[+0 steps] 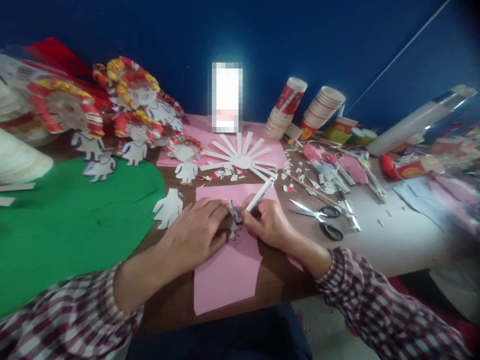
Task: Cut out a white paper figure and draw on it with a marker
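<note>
Pink paper [228, 280] lies on the brown table before me, with dark pen marks near its middle. On it rests a small white paper cutout [233, 231], partly hidden by my hands. My left hand [202, 225] lies flat over the cutout's left side, fingers stretched and holding nothing. My right hand [272, 222] is closed round a white marker [260, 194], whose tip is at the cutout's edge. Left of the paper, beside my left hand, is another white figure cutout [168, 209]. Scissors [320, 216] with black handles lie to the right.
Behind are a white strip fan [242, 160], paper scraps and stacked paper cups [322, 107]. Decorated figures [135, 140] stand at the back left, above a green sheet [82, 225]. Pens and a clear-wrapped roll [416, 122] are at the right.
</note>
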`<state>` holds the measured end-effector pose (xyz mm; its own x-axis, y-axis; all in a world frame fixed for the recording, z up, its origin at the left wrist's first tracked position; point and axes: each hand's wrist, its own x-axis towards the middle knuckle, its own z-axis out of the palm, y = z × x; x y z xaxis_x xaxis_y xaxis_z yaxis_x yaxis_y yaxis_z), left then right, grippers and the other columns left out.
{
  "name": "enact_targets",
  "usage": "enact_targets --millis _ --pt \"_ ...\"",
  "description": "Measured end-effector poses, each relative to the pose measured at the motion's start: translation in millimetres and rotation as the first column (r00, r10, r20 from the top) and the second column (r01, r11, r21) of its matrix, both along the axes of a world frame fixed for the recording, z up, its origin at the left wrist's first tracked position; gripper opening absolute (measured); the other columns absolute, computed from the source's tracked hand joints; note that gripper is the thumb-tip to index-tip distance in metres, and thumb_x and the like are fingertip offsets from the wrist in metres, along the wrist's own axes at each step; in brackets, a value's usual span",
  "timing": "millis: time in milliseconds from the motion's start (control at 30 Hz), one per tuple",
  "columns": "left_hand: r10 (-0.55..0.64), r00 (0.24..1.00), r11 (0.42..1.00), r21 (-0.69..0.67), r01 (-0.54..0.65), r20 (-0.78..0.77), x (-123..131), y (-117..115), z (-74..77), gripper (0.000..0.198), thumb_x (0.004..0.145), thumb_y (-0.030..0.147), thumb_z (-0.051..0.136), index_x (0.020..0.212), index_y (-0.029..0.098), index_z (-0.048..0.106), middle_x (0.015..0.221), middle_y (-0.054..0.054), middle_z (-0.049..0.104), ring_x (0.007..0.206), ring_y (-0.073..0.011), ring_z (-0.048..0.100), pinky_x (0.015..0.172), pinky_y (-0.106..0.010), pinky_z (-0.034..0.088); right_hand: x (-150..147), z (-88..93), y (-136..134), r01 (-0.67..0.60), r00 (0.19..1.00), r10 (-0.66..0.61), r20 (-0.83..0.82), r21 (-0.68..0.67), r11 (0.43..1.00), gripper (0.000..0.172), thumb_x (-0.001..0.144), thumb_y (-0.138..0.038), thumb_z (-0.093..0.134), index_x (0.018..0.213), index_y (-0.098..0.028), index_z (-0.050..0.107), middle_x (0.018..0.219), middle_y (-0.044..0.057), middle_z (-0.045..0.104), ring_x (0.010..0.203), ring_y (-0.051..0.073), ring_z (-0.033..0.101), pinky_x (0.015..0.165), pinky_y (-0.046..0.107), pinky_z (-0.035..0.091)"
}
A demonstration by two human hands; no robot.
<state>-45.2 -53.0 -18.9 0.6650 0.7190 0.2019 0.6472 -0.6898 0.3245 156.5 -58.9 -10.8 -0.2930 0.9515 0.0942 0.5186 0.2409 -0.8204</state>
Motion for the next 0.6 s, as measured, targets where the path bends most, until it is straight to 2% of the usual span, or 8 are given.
enact_targets --millis 200,367,600 --pt "-0.001 1.000 1.000 -0.003 0.001 -0.013 -1.6 -0.6 -2.7 0.035 0.082 0.023 0.054 0.116 0.015 0.054 0.123 -0.013 0.059 0.117 -0.0288 0.050 0.097 -0.047 0.044 -0.5 0.8 -0.5 0.016 0.999 -0.016 -0.032 -0.021 1.000 0.008 0.081 -0.022 0.052 0.076 -0.016 0.054 0.065 0.000 0.054 0.061 0.012 0.050 0.057 0.021 0.041" --pt "0.003 1.000 1.000 -0.014 -0.004 -0.012 -1.7 -0.2 -2.2 0.037 0.081 0.022 0.054 0.118 0.016 0.053 0.125 -0.013 0.058 0.118 -0.0286 0.050 0.097 -0.046 0.043 0.7 -1.8 -0.5 0.079 0.993 -0.082 -0.085 -0.038 0.996 0.007 0.081 -0.022 0.053 0.076 -0.017 0.053 0.061 -0.002 0.052 0.055 0.010 0.046 0.053 0.020 0.039" --pt "0.006 1.000 1.000 -0.011 -0.007 -0.012 -1.6 -0.8 -2.7 0.035 0.082 0.023 0.054 0.116 0.015 0.053 0.125 -0.013 0.058 0.118 -0.0286 0.049 0.097 -0.047 0.044 0.1 -2.4 -1.7 0.028 0.997 -0.031 -0.077 -0.037 0.999 0.008 0.082 -0.022 0.052 0.078 -0.016 0.055 0.067 0.002 0.057 0.062 0.013 0.053 0.056 0.022 0.042"
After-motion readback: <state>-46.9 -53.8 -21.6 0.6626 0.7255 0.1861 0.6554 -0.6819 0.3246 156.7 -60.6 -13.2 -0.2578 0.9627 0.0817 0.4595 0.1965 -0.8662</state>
